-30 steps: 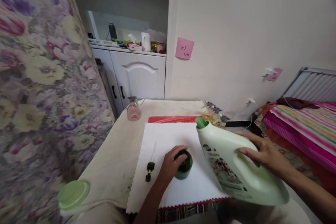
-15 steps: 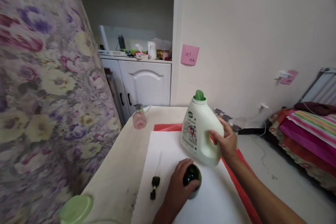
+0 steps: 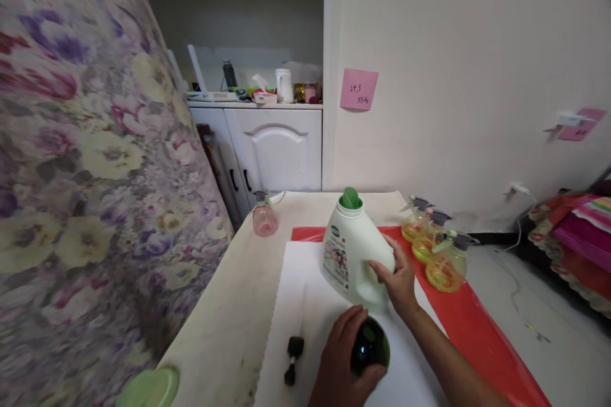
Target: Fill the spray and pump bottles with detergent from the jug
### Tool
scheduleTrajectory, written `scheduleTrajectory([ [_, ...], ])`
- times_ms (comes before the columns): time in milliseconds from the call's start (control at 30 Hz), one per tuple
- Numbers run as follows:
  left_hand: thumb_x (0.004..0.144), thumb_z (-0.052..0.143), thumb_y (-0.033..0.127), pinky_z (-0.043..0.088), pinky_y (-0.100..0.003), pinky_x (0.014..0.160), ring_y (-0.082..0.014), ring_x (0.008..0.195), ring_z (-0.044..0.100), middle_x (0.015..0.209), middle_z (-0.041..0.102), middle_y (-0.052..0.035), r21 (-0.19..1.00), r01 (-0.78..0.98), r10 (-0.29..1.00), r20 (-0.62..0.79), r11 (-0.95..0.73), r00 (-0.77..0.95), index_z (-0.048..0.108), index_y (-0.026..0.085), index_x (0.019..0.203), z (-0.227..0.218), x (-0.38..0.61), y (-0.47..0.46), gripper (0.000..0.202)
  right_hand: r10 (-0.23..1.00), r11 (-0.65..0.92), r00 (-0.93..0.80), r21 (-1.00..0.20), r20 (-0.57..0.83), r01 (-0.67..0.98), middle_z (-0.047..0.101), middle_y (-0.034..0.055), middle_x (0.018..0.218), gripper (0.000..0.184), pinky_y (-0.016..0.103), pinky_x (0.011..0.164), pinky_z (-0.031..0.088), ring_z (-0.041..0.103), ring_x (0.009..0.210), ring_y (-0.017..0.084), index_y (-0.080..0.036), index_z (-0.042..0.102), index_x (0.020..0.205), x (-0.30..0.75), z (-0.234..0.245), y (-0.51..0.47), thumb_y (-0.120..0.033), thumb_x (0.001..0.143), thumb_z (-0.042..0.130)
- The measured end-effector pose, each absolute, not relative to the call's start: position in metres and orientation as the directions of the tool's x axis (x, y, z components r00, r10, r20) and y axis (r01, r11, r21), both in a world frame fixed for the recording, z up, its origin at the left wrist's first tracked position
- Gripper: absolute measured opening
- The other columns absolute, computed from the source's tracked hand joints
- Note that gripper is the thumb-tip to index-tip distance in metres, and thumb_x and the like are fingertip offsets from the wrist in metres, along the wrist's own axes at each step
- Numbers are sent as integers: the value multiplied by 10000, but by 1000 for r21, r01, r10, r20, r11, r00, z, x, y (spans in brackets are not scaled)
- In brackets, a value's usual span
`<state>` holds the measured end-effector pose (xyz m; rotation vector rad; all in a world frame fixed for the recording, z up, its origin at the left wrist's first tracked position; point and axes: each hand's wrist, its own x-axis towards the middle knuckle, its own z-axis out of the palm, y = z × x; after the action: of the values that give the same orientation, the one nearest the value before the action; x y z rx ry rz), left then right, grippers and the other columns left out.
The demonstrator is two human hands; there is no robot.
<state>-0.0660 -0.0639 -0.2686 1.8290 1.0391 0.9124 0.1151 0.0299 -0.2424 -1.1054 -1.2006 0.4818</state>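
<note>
My right hand [image 3: 400, 283] grips the handle of a pale green detergent jug [image 3: 354, 248], its fingers through the handle gap. Uncapped, with a green pouring spout [image 3: 350, 198] in its neck, the jug stands near upright over the white sheet [image 3: 274, 343]. Right in front of it, my left hand [image 3: 337, 350] curls around a round, glossy dark green container [image 3: 370, 346] seen from above; whether it is a cup or a bottle body I cannot tell. To the left lies a dark pump head [image 3: 293, 356] with a thin clear tube.
Three yellow spray bottles [image 3: 446, 267] line the table's right side on a red sheet [image 3: 472, 311]. A pink spray bottle [image 3: 264, 216] stands at the far left corner. A pale green lid [image 3: 150, 388] shows at the lower left. A floral curtain [image 3: 109, 159] hangs on the left.
The view has shifted, bringing the yellow spray bottles into plain sight. The jug now sits lower and closer to the dark green container. Both hands keep their hold.
</note>
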Motion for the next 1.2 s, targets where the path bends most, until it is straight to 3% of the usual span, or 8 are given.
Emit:
scheduleTrajectory([
  [267,698,727,159,257,-478,1166,-299,1372,377,1470,450,-121,897,319,917,186,-305,353,459,218,1394,-265,-70,-71,748,883,344,217,-889,416,304,598,89,1210,641,424,893,502,578,1059,268,-260,445,1384,136,-244,3,-459,809,648],
  [400,725,714,197,264,-480,1162,-300,1366,388,1462,458,-129,887,320,916,223,-333,334,451,205,1395,-263,-74,-73,720,881,268,282,-893,379,361,577,90,1178,573,439,916,492,571,1063,251,-271,449,1362,159,-258,-43,-436,841,619],
  [533,705,719,185,259,-488,1163,-305,1369,387,1456,469,-123,886,310,912,239,-345,333,454,214,1393,-261,-76,-76,738,927,240,189,-899,325,366,608,87,1161,497,450,905,504,600,1055,261,-274,530,1272,166,-270,-88,-374,806,671],
  [767,645,785,226,260,-475,1166,-307,1381,381,1491,446,-110,918,285,931,182,-276,315,380,216,1444,-269,-76,-76,896,957,289,-92,-916,273,279,582,84,1306,848,470,999,456,540,1214,303,-281,470,1339,123,-289,-99,-191,574,825],
  [1000,618,833,304,291,-430,1161,-297,1372,401,1482,464,-109,942,227,950,190,-247,247,401,199,1429,-268,-70,-88,925,948,317,-101,-920,301,231,566,90,1329,777,441,972,471,542,1209,285,-276,451,1347,117,-298,-97,-161,644,762],
  [1200,619,818,268,255,-428,1177,-299,1392,367,1505,433,-115,947,238,966,172,-216,195,377,186,1447,-271,-61,-104,942,943,326,-144,-921,300,213,549,98,1359,772,451,1004,457,529,1233,288,-271,443,1358,125,-301,-108,-210,662,771],
])
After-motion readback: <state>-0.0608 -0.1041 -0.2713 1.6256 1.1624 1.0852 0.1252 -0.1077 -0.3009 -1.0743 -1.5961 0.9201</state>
